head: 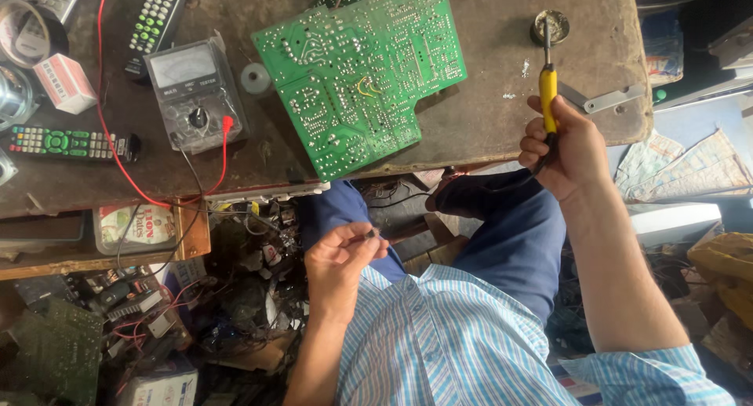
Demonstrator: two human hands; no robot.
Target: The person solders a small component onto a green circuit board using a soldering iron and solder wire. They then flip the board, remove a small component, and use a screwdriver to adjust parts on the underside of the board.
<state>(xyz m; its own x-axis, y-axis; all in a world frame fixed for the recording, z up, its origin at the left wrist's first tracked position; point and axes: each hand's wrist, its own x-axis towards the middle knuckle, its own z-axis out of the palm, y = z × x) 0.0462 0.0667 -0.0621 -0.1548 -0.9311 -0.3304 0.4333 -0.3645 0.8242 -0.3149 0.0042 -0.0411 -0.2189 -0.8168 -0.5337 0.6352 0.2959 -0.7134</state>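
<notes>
Worn brown wood forms the counter [502, 116], and a green circuit board [362, 70] is laid on it solder side up, its lower corner jutting past the counter's near edge. Right of the board, a yellow-handled soldering iron [547, 84] is held in the right hand [561, 151], the grip closed firmly round the handle, and the tip is set in a small round tin [554, 25] well clear of the board. Below the board, off the counter and over the lap, a short dark bit of wire or solder [370, 234] is pinched between thumb and fingertips of the left hand [339, 257]. Left of the board an analog multimeter [196, 92] is seen, with its red lead [118, 139] looped across the counter, and further left two remote controls [67, 142] are lying. A burn is judged possible if the hot tip is swung low across the board's side toward the left hand, since the cord trails over the knee and could snag. The overhanging board could be tipped off the edge by a nudge from below. Open room is seen between the board and the tin; left of the board the counter is crowded, and the leads could be caught.
</notes>
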